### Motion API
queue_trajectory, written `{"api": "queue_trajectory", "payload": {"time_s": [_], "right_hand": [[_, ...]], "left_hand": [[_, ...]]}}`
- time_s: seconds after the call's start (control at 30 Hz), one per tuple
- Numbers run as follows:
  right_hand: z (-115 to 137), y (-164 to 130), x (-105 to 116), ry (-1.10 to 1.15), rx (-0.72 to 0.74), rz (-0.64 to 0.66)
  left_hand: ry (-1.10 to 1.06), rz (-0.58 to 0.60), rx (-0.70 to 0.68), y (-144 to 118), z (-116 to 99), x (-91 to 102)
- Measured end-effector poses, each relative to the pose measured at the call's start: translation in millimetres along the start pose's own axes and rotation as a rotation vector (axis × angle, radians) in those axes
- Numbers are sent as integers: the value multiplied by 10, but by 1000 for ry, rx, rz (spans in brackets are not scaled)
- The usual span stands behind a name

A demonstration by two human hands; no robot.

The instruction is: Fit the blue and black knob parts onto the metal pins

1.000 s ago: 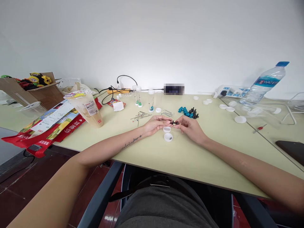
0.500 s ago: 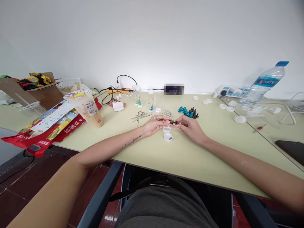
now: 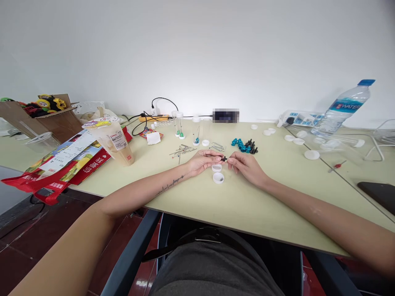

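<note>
My left hand (image 3: 204, 161) pinches a small black bolt-like part (image 3: 224, 159) between thumb and fingers. On its other side my right hand (image 3: 245, 166) is closed in a pinch at the part's right end; its fingertips hide that end. Just below the hands stand two small white caps, the upper one (image 3: 216, 168) close under my left fingertips. The lower cap (image 3: 218, 178) has tiny metal bits inside. Behind my right hand lie a heap of teal pieces (image 3: 239, 144) and similar black pieces (image 3: 253, 147).
Loose pins (image 3: 182, 151) and paper clips (image 3: 218, 146) lie behind my left hand, with clear tubes (image 3: 196, 131) farther back. A drink cup (image 3: 115, 142) stands left. White lids (image 3: 312, 155), a tilted water bottle (image 3: 345, 109) and a dark phone (image 3: 378, 193) are at right.
My right fingers have closed in farther over the right end of the black part, so less of it shows. My left hand stays almost still.
</note>
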State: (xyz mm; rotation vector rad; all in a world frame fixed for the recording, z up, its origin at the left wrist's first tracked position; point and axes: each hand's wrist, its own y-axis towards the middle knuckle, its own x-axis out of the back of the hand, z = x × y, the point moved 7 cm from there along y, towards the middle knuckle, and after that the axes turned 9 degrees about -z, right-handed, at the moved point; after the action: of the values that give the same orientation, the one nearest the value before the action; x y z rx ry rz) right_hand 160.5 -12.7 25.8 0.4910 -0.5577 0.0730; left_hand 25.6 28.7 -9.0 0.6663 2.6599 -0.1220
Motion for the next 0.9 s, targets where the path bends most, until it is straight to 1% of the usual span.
{"api": "queue_trajectory", "payload": {"time_s": [0.07, 0.1, 0.3, 0.37, 0.5, 0.53, 0.67, 0.73, 0.8, 0.9], "right_hand": [[4, -6, -24, -6, -3, 40], [6, -6, -24, -9, -1, 40], [-31, 9, 36, -3, 7, -65], [-30, 8, 24, 3, 7, -43], [2, -4, -28, -6, 5, 44], [8, -4, -25, -10, 6, 39], [-2, 5, 23, 13, 6, -49], [-19, 6, 28, 20, 2, -61], [-23, 5, 23, 13, 8, -48], [-15, -5, -18, 13, -2, 31]], "left_hand": [[3, 10, 2, -7, -1, -10], [3, 9, 2, -7, -2, -10], [8, -3, 1, 1, -1, 4], [8, 3, -1, -1, -2, -1], [4, 23, -3, -3, 2, -10], [1, 23, -4, 0, 4, -8], [-2, 16, -12, 12, 10, 9], [4, 28, -12, 11, 10, 3], [3, 29, -11, 7, 7, 1], [7, 24, 1, -1, 6, -2]]}}
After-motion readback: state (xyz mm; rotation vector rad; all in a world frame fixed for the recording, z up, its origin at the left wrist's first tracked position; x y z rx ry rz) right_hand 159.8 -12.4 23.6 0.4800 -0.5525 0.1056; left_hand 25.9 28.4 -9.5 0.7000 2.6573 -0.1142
